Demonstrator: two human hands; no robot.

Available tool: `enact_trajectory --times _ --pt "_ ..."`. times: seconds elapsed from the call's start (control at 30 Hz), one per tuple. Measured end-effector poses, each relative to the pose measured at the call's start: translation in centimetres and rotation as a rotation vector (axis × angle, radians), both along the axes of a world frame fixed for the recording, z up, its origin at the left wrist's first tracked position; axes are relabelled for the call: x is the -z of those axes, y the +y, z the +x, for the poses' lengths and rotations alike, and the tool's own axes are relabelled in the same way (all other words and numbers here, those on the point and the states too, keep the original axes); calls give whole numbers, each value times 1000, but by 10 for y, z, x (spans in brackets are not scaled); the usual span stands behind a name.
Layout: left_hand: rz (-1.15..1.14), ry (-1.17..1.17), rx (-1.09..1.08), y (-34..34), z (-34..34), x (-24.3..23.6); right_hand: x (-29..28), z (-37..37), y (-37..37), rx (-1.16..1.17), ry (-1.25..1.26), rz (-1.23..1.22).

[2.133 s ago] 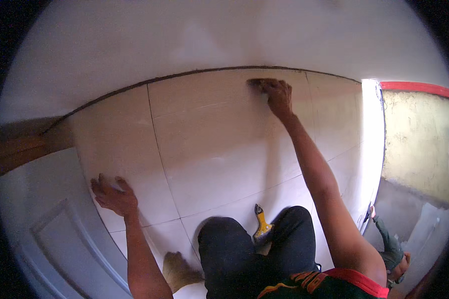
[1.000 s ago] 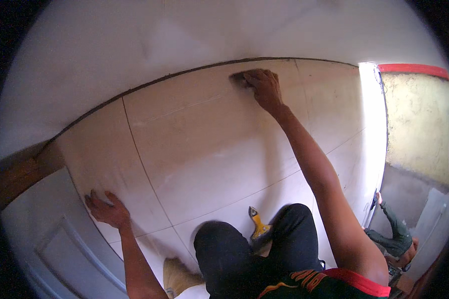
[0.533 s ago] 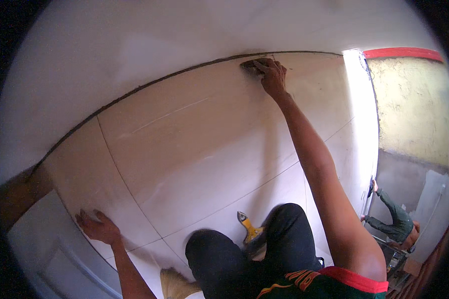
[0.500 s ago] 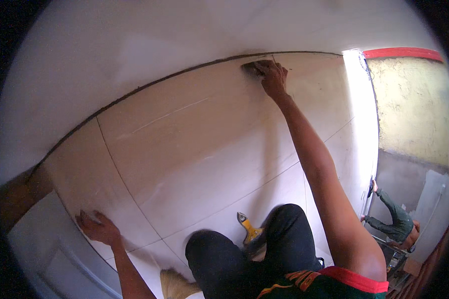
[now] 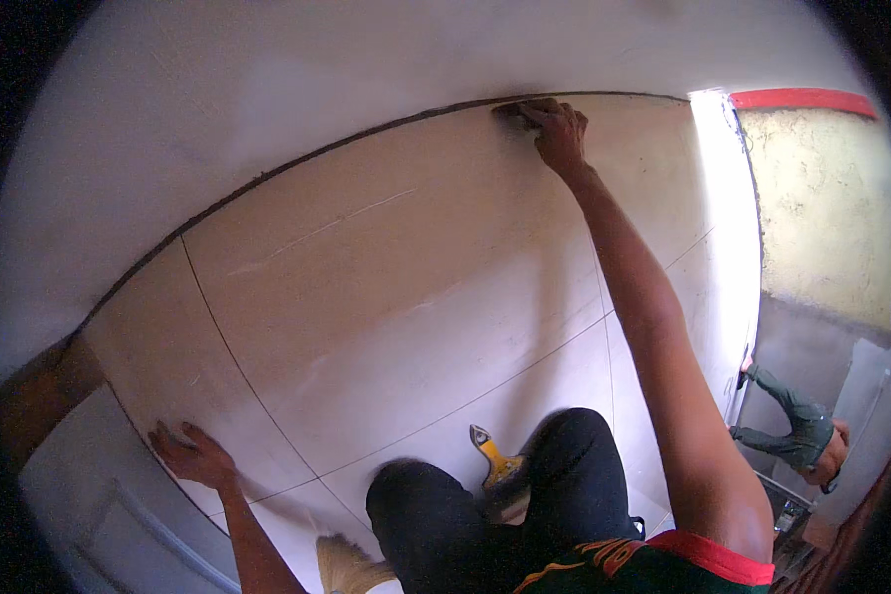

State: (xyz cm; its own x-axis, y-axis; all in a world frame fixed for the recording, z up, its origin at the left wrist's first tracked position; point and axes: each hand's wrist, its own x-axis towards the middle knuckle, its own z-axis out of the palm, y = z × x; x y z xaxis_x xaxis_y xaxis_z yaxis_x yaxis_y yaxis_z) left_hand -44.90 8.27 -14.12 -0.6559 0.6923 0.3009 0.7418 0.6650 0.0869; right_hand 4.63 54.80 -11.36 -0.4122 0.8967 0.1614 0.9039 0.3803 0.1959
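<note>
I crouch over large pale floor tiles (image 5: pixel 366 287). My right hand (image 5: pixel 561 137) reaches far out, its fingers closed on a dark flat piece (image 5: pixel 513 116) whose exact kind I cannot make out. That piece lies against the dark gap (image 5: pixel 356 135) where the tiles meet the white wall. Palm down, my left hand (image 5: pixel 196 453) rests on the tile by the floor's left edge, fingers apart and holding nothing. Between my knees lies a yellow-handled tool (image 5: pixel 491 455) with a metal head, partly hidden by my leg.
Straw-coloured bristles (image 5: pixel 348 564) of a brush or broom lie beside my left knee. A grey panelled door (image 5: pixel 119 485) borders the left side. Bright light falls through an opening (image 5: pixel 728 208) at right; beyond it another person (image 5: pixel 807 436) bends near a yellowish wall (image 5: pixel 812 208).
My right hand has slid the dark piece slightly farther away and to the right, up to the wall gap. The left hand stays put. The other person has shifted a little.
</note>
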Motion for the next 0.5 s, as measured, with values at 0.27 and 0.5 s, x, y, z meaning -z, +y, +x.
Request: enact_trajectory --times 0.27,0.5 --pt "-22 -17 -10 9 4 -3 4 4 -5 -143 88 34" --pt "17 0 7 11 5 -10 1 -15 -6 -103 79 -23"
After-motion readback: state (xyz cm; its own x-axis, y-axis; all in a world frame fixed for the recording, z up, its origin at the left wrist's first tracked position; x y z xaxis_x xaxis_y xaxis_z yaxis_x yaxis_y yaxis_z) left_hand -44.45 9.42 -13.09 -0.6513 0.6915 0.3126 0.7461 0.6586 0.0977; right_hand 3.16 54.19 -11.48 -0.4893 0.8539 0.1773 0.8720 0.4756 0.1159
